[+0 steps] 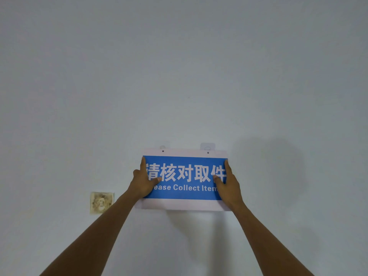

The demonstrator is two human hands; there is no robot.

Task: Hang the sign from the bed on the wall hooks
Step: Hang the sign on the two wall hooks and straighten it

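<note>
A rectangular sign point(185, 193) with a blue panel, white Chinese characters and English text is held flat against the pale wall. My left hand point(144, 181) grips its left edge and my right hand point(228, 184) grips its right edge. Two small holes sit in the sign's white top strip. Just above them, two clear adhesive wall hooks stick out: the left hook point(162, 146) and the right hook point(207, 147). The holes lie slightly below the hooks; I cannot tell whether the sign hangs on them.
A stained, yellowed wall switch plate point(101, 202) sits to the lower left of the sign. My shadow falls on the wall to the right point(268, 166). The bed is out of view.
</note>
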